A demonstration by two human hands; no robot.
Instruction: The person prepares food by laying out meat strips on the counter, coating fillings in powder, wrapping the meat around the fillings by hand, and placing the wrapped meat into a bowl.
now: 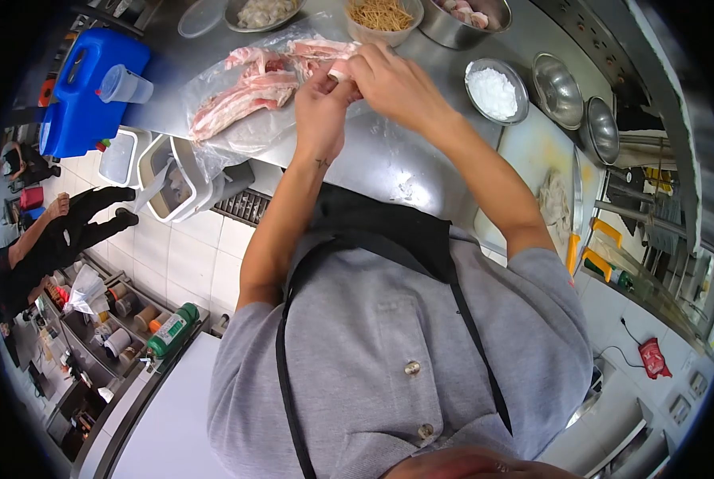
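Note:
My left hand [322, 112] and my right hand [390, 84] meet above the steel table [405, 168]. Both pinch a small piece of pale meat [341, 70] between their fingertips. Behind and left of them, raw meat slices [249, 94] with pink and white streaks lie on a clear plastic sheet [273, 128]. One strip reaches up to my fingers. A bowl of thin tan sticks [379, 16] stands just beyond my right hand. To the right is a metal bowl of white powder [494, 92].
Bowls of food [263, 12] line the back edge. Empty metal bowls [558, 89] and a cutting board [529, 156] with a cloth [557, 199] are at right. A blue jug [89, 88] stands left, above white bins [173, 180]. Another person [61, 227] is far left.

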